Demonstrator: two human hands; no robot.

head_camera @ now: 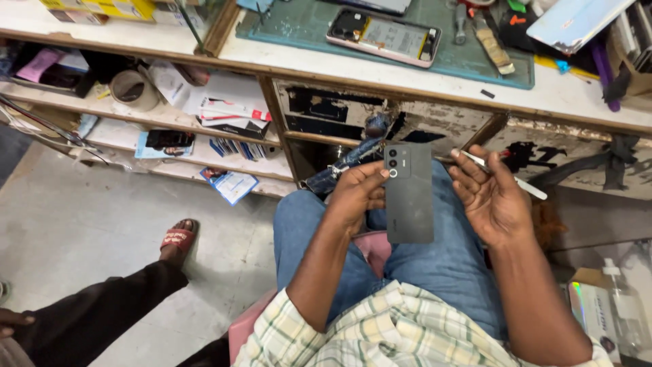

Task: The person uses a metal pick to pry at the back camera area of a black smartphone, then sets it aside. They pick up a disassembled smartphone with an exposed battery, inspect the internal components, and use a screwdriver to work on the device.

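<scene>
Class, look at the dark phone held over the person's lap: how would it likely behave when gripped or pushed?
The phone looks like a flat, rigid slab, so it probably won't bend. Its smooth back may be slippery; the left hand grips only one edge. Flat, it likely slides, not rolls.

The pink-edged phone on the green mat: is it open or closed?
Open. The pink-edged phone lies with no back cover, its battery and inner parts exposed.
</scene>
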